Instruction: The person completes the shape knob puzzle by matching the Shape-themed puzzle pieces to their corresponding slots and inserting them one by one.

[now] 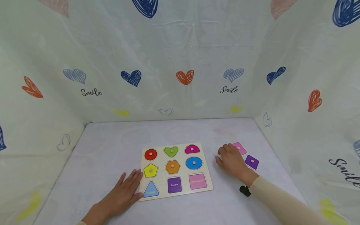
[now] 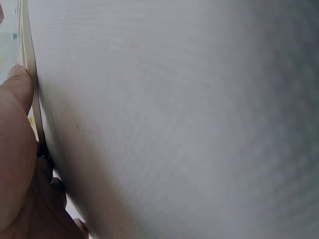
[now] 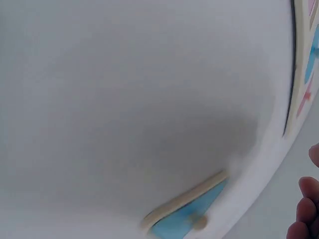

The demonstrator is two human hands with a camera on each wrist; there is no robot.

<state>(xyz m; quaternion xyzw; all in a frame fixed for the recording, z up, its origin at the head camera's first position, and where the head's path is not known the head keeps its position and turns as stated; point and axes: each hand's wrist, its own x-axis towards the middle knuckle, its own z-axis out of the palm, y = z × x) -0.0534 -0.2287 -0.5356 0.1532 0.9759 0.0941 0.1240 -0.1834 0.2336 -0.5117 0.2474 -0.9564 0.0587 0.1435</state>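
My left hand [image 1: 122,191] lies with its fingers extended along the left edge of a cream wooden shape puzzle board [image 1: 161,178]; the thumb touches the lower left corner. Knobbed pieces fill the upper two rows. The triangle recess [image 1: 151,190], square recess [image 1: 174,185] and rectangle recess [image 1: 197,181] show printed bottoms. My right hand [image 1: 232,161] hovers right of the board, fingers loosely bent, holding nothing visible. Below it, in the right wrist view, is a blue triangle piece [image 3: 172,226] with a knob, hidden in the head view. Beside the hand lie a pink piece [image 1: 241,149] and a purple piece [image 1: 249,162].
A white cloth covers the table [image 1: 112,147]. Behind and at both sides hangs a pale curtain [image 1: 157,97] printed with hearts and the word Smile. A small black object [image 1: 245,191] sits at my right wrist.
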